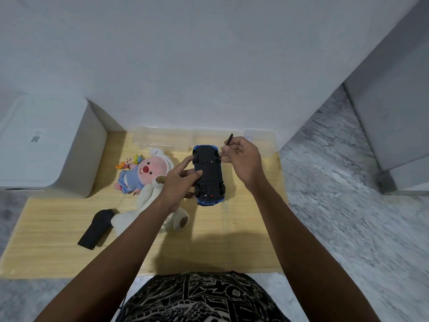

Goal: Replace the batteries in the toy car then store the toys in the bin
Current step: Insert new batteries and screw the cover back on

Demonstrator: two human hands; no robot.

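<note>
The left hand's fingers are curling round the blue plastic toy car, thumb lying across its black underside and the other fingers wrapping its left flank — the left hand is gripping the car belly-up over the pale wooden tabletop. Just right of the car's far end, the right hand is pinching a slim black stick-like tool between curled fingertips, its dark end pointing up and away; whether the tool's lower end is touching the car cannot be told.

Left of the car, a pink-faced plush doll in a white hood and blue dress is lying on the table, partly under the left wrist. Further left and nearer the person, a black plastic remote controller is resting. Beyond the car, a clear plastic bin is sitting against the wall. Far left of the car, a white rounded box is standing.
</note>
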